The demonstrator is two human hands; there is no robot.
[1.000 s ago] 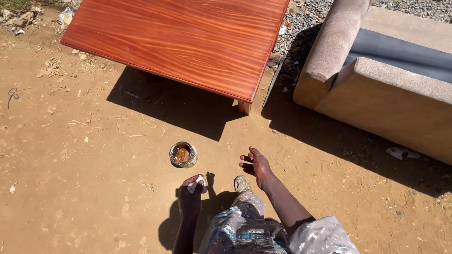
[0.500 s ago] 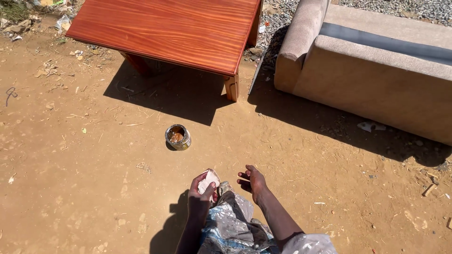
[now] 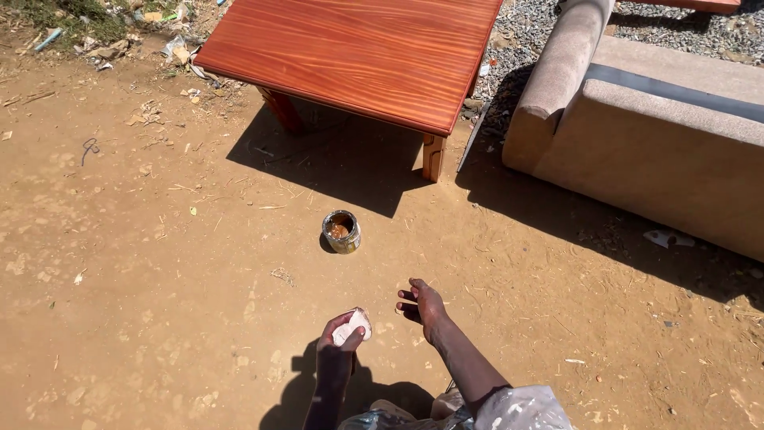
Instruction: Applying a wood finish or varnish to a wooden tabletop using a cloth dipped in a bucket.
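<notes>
My left hand (image 3: 341, 338) is closed around a small pale cloth pad (image 3: 352, 325), held low over the dirt. My right hand (image 3: 423, 304) hovers just to its right with fingers spread and nothing in it. A small open metal tin (image 3: 341, 232) with brown liquid inside stands on the ground ahead of both hands, apart from them. Beyond the tin is a low red-brown wooden table (image 3: 358, 52) with a glossy top, casting a dark shadow.
A beige sofa (image 3: 645, 135) sits on the right, close to the table's corner. Litter and scraps (image 3: 151, 32) lie at the far left by the grass. Gravel (image 3: 517, 48) shows between table and sofa. The ground is bare brown dirt (image 3: 143, 263).
The view has shifted, so the table and the tin sit differently in frame. My left hand has lifted the pale pad up beside my right hand, which stays open.
</notes>
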